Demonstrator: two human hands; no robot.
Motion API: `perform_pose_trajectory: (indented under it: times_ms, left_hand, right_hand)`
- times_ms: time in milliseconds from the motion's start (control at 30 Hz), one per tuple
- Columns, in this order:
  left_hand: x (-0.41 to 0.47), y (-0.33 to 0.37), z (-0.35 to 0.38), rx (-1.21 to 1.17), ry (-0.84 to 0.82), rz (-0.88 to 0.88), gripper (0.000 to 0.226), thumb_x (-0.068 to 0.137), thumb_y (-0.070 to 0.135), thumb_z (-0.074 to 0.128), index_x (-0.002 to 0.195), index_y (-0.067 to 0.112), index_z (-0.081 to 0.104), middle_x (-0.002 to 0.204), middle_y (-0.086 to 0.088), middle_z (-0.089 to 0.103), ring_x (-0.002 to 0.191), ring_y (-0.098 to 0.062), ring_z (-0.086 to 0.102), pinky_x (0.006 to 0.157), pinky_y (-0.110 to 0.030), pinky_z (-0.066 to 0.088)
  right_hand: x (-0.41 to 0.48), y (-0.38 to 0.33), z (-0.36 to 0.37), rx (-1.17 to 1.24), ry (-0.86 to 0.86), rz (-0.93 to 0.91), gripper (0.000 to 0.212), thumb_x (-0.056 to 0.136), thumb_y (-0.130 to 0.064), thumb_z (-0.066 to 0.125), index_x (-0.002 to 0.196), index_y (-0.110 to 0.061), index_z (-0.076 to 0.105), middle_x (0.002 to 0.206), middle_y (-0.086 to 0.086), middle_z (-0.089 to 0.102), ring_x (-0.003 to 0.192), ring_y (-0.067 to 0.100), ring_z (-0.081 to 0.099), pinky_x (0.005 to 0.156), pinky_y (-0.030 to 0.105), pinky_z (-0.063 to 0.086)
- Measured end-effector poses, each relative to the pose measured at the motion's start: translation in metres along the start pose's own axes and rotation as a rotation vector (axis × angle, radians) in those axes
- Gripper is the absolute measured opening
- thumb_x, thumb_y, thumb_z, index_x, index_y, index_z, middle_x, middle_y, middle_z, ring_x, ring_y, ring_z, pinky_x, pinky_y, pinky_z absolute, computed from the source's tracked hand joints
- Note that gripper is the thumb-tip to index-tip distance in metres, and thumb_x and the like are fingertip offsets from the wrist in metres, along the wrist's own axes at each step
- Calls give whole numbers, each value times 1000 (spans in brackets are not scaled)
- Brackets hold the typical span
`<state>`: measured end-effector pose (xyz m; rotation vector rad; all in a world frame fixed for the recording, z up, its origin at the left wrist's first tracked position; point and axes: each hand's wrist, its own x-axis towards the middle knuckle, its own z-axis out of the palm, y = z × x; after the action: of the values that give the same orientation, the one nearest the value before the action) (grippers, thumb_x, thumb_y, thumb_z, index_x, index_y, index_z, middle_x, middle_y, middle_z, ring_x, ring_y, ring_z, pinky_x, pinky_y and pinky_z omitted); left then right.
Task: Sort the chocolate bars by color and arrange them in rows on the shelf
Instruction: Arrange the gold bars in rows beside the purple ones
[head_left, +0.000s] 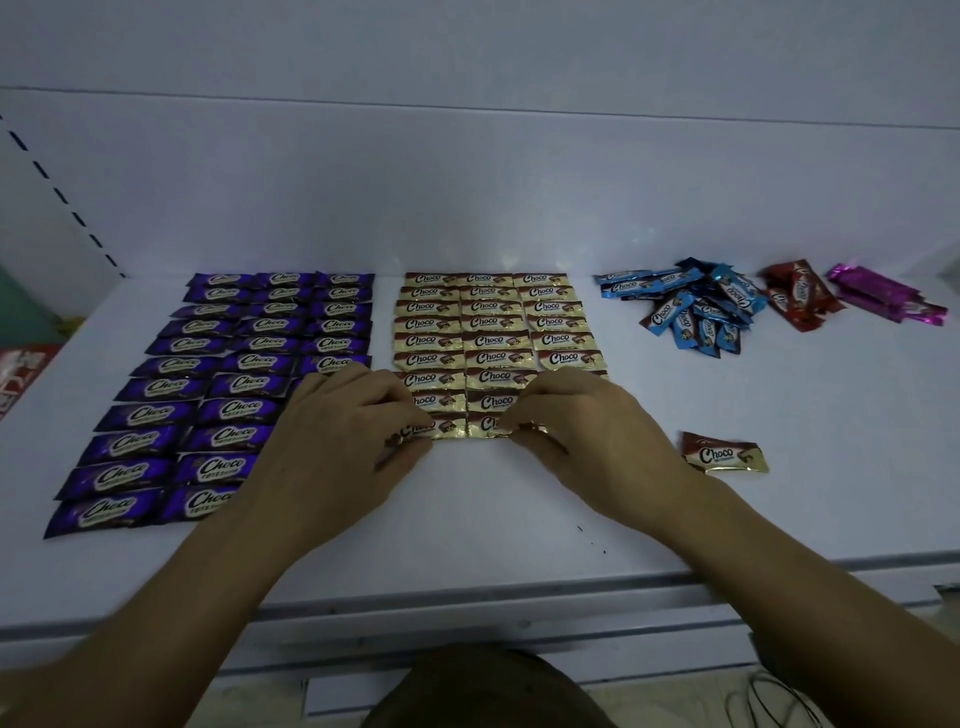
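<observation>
Left hand (337, 421) pinches one shiny gold-brown Choco bar (431, 430), right hand (576, 426) pinches another gold bar (537, 428).

White shelf (519, 208) carrying chocolate bars, part in rows and part in heaps.

At the left, purple bars (234, 374) lie flat in three columns running from the back wall toward the front edge. Just right of them, gold bars (488, 332) form three more columns, edges touching. Well apart at the back right, blue bars (696, 306) sit in a loose overlapping pile, with a few red bars (800, 301) beside it and what look like three magenta bars (883, 296) farthest right. One gold bar (724, 454) lies alone, tilted, nearer the front.
</observation>
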<state>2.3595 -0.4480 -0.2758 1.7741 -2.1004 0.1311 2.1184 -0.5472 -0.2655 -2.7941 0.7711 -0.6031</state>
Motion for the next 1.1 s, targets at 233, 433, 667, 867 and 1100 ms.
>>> perform_pose_trajectory:
  times_ms: [233, 433, 667, 867, 1100]
  left_hand:
    - [7, 15, -3, 1, -10, 68, 39, 87, 48, 48, 100, 21, 74, 101, 5, 68, 94, -17, 59, 80, -39, 47]
    - [30, 47, 3, -34, -84, 149, 37, 89, 48, 46, 103, 26, 72, 103, 8, 65, 98, -17, 58, 81, -40, 48]
    - [58, 97, 26, -138, -157, 232, 35, 90, 48, 46, 109, 30, 70, 106, 12, 65, 99, -11, 55, 84, -38, 50]
    - [73, 130, 39, -224, -212, 253, 37, 89, 53, 51, 113, 31, 69, 111, 16, 62, 101, -6, 55, 85, -34, 52]
    - [79, 152, 50, -245, -197, 228, 38, 92, 50, 50, 111, 26, 73, 105, 11, 65, 94, -7, 56, 81, -32, 53]
  right_hand:
    - [-23, 37, -38, 5, -2, 109, 21, 86, -18, 77, 107, -18, 75, 104, -1, 71, 94, 20, 64, 78, 41, 55]
    - [-50, 70, -80, -3, -71, 211, 25, 90, -16, 71, 113, -24, 72, 102, -7, 70, 88, 9, 62, 74, 20, 48]
    - [-80, 105, -104, 14, -224, 266, 34, 88, -31, 72, 122, -28, 68, 104, -14, 67, 90, 2, 60, 69, 6, 40]
    - [-93, 118, -102, 104, -301, 205, 39, 81, -41, 77, 117, -30, 69, 103, -15, 66, 90, 5, 59, 75, 11, 45]
    - [-93, 127, -100, 102, -262, 101, 26, 86, -36, 72, 107, -22, 74, 94, -9, 68, 83, 9, 61, 76, 33, 55]
